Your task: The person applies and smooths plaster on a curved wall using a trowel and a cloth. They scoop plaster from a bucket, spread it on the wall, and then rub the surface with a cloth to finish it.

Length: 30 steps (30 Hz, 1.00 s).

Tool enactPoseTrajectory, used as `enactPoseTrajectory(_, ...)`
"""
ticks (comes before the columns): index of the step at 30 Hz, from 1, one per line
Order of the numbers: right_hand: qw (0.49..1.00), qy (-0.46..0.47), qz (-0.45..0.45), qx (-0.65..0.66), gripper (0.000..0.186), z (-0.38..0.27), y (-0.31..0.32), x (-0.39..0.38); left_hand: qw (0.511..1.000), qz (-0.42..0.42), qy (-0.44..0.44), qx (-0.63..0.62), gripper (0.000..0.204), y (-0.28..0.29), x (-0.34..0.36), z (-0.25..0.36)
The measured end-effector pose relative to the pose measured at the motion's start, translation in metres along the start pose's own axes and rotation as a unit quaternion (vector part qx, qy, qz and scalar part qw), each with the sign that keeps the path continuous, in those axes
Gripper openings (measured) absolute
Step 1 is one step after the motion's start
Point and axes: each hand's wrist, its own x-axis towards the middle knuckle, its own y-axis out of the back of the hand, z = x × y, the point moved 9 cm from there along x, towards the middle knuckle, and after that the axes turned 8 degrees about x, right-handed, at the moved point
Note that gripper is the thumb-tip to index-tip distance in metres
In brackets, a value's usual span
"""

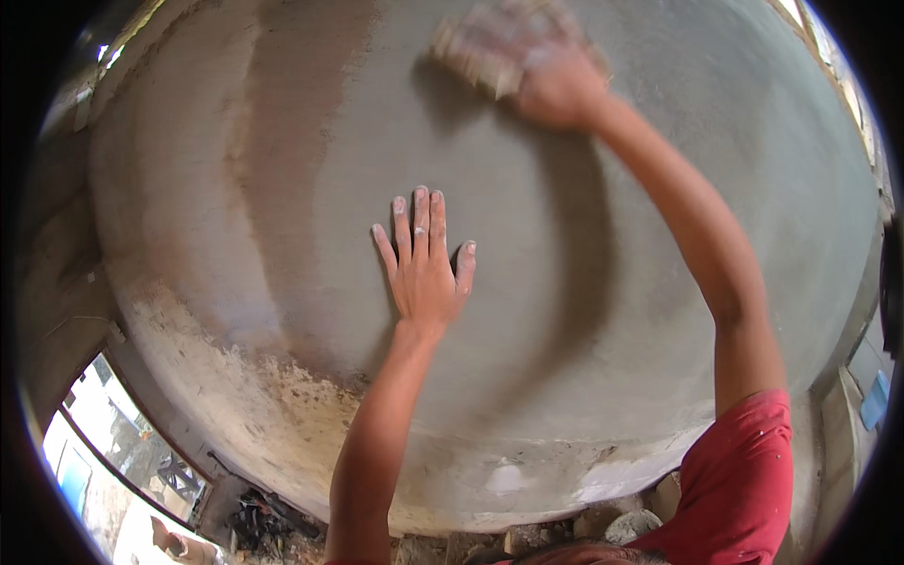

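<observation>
A broad wall of smooth grey plaster (471,160) fills most of the view. My left hand (427,273) lies flat against it near the middle, fingers spread, with pale plaster on the fingertips. Higher up and to the right, my right hand (563,87) grips a tan, sponge-like pad (480,52) against the plaster. Motion smears both the pad and that hand's fingers, so the pad's exact kind is unclear. My right arm casts a curved shadow down the wall.
A browner vertical band (287,141) runs down the left of the wall. Rough, flaking plaster (273,414) shows along its lower edge. A bright window-like opening (122,433) stands at lower left, beside dark clutter (259,518). At far right is a blue object (876,400).
</observation>
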Motion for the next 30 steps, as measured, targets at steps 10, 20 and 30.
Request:
enactPoseTrajectory(10,0.949,-0.309,0.068,0.002,0.055,0.122,0.04,-0.041,1.0,0.005,-0.031,-0.002,0.084,-0.002,0.016,0.037)
enactPoseTrajectory(20,0.933,-0.352,0.069,-0.023,0.054,0.162,0.052,-0.073,0.999,-0.002,-0.045,0.003,0.085,-0.002,0.017,0.042)
enactPoseTrajectory(30,0.937,-0.348,0.03,-0.01,0.056,0.16,0.057,-0.103,0.997,0.003,-0.081,-0.002,0.085,0.003,0.029,0.059)
